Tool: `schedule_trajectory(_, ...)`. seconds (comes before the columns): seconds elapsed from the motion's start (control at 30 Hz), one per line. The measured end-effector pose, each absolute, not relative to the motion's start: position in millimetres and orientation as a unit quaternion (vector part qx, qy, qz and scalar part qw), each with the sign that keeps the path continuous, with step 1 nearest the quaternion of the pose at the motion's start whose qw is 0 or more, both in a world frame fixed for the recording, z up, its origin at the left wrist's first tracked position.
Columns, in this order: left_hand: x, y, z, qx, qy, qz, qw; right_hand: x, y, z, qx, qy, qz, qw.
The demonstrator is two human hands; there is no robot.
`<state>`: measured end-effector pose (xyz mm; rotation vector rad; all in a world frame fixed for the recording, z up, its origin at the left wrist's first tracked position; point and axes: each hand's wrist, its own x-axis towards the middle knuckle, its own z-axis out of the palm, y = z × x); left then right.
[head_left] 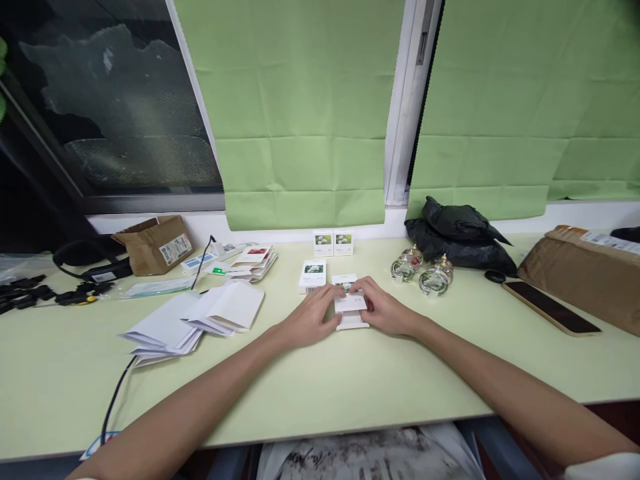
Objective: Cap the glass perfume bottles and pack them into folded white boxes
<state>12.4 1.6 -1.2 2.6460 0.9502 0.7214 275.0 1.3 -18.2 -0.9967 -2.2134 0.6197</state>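
Note:
Between my hands lies a small white cardboard box (351,304) with a green flower picture, partly covered by my fingers. Its end nearest me is open, with a flap sticking out. My left hand (316,316) closes on the left side, thumb low and fingers bent over the top. On the right side, my right hand (389,308) grips the box with curled fingers. A similar white box (313,275) lies just beyond my left hand. Two more boxes, a left one (323,243) and a right one (343,243), stand upright side by side near the wall.
Folded white cartons (225,307) and a stack of flat cartons (253,262) lie left. An open brown box (155,248) stands behind them. To the right are clear shiny containers (434,277), black plastic bags (460,237), a phone (550,308) and a brown parcel (580,273).

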Motion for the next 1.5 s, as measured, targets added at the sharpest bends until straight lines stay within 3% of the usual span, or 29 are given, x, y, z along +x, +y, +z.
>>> schedule_trajectory(0.13, -1, 2, 7, 0.918, 0.305, 0.202, 0.152, 291, 2, -12, -0.405, -0.792, 0.331, 0.317)
schedule_trajectory(0.4, 3, -1, 3, 0.906, 0.329, 0.210, 0.164, 288, -5, -4, -0.368, -0.787, 0.385, 0.311)
schedule_trajectory(0.93, 4, 13, -10, 0.861, 0.340, 0.282, 0.251, 277, -8, -6, -0.333, -0.837, 0.288, 0.327)
schedule_trajectory(1.5, 4, 13, -12, 0.878, 0.344, 0.280, 0.181, 274, -2, -17, -0.340, -0.856, 0.162, 0.354)
